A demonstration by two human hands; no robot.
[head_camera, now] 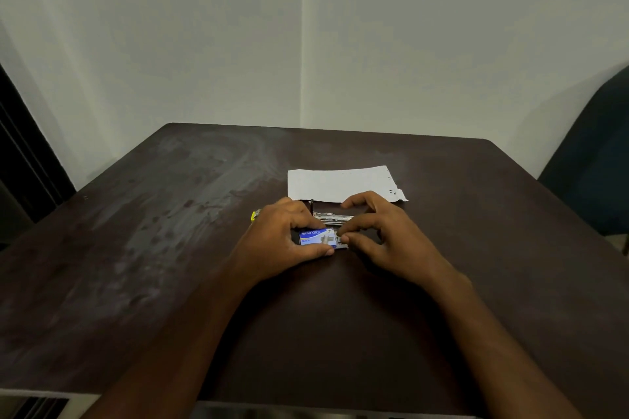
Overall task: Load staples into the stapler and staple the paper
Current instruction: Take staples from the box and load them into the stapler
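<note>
A small blue staple box [315, 237] lies on the dark table [170, 231]; my left hand [286, 238] grips it between thumb and fingers. My right hand [377, 231] pinches at the box's open right end, where a metallic strip of staples [341, 241] shows. Just behind the box lies the stapler [332, 216], its metal magazine showing between my hands and a yellow end [254, 215] poking out left of my left hand. A white sheet of paper [340, 184] lies flat beyond the stapler.
The table has a smeared patch on its left half. A dark chair [592, 160] stands at the right edge. Pale walls meet in a corner behind the table.
</note>
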